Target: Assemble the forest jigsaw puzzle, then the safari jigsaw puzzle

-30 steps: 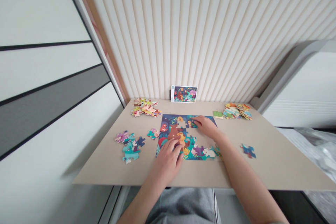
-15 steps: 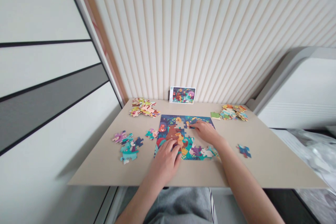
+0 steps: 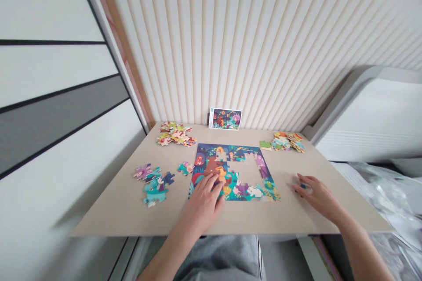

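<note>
A partly assembled jigsaw puzzle (image 3: 209,164) lies mid-table, with a dark blue border, a brown bear and white rabbits. Bare table shows through a large gap right of its centre and a smaller one near the top. Resting flat on its lower left part is my left hand (image 3: 205,197), fingers stretched out and slightly apart. To the right of the puzzle, my right hand (image 3: 316,196) has its fingers and thumb around a blue puzzle piece (image 3: 303,185), mostly covered by them. Whether this piece still touches the table cannot be made out.
Loose teal and purple pieces (image 3: 155,191) lie left of the puzzle, with a small pink-and-teal cluster (image 3: 185,167) nearer it. Two piles, one yellowish (image 3: 176,135) and one orange-green (image 3: 286,142), sit at the back. A picture card (image 3: 226,119) leans against the ribbed wall.
My right hand has left the puzzle's upper part and moved right to the loose blue piece, closing its fingers around it. My left hand stays on the puzzle. The view has shifted slightly.
</note>
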The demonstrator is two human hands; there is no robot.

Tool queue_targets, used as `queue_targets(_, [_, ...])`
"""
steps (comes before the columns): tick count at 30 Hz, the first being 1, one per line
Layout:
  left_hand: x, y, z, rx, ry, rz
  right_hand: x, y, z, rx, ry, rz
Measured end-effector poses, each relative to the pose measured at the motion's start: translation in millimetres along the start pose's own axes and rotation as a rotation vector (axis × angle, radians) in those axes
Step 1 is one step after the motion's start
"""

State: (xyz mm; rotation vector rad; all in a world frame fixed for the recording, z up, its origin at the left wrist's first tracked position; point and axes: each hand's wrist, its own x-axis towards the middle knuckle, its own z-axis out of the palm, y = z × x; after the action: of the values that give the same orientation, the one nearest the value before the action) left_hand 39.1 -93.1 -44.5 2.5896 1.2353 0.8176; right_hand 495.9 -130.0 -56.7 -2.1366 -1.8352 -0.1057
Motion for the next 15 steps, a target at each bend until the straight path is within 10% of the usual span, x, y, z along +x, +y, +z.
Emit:
queue_targets(5, [0,0,1.2,-0.006,0.005,-0.010,-16,25,13,0.021,-0.039,-0.001])
queue_targets(15, [1,1,-0.3,0.005,-0.005,0.001,-7,-8,-10,0.404,-0.050,0.224])
